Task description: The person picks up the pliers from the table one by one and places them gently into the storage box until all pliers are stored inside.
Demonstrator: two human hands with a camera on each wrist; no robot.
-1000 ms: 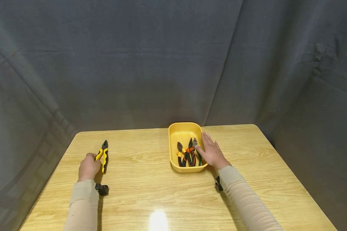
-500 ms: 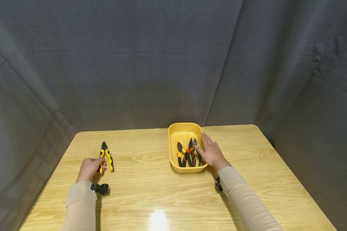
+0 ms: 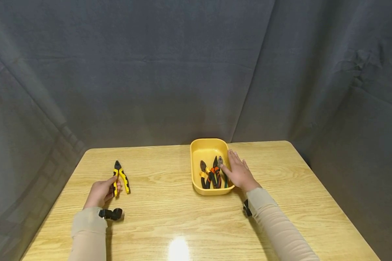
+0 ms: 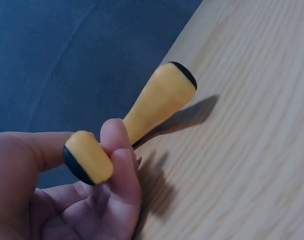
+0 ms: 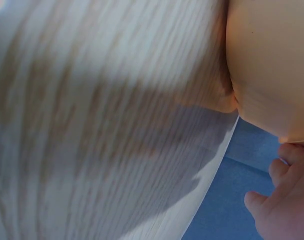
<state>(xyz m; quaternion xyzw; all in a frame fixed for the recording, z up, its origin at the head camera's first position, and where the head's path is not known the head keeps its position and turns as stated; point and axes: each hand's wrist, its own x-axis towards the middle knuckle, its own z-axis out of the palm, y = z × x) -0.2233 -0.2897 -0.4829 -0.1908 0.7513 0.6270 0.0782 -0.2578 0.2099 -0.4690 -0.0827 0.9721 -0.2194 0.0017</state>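
Note:
My left hand [image 3: 102, 191] grips one handle of the yellow-and-black pliers [image 3: 125, 180] at the left side of the table. Their dark jaws point away from me and their handles are spread apart. In the left wrist view thumb and fingers close around the nearer handle [image 4: 91, 157], while the other handle [image 4: 162, 95] sticks out free over its shadow. Fingers straight, my right hand [image 3: 242, 174] rests against the right wall of a yellow tub [image 3: 212, 192], its thumb over the rim. Several pliers [image 3: 217, 177] with black, orange, yellow and green handles lie in the tub.
The light wood table [image 3: 156, 217] ends at a back edge, with grey cloth [image 3: 150, 72] hanging behind it and at both sides. A bright glare spot shows near the front. Each wrist carries a small black camera [image 3: 112, 214].
The left hand has turned the pliers so their jaws, earlier leaning right, now point almost straight away, with the handles swung rightward. The right hand and tub stay put.

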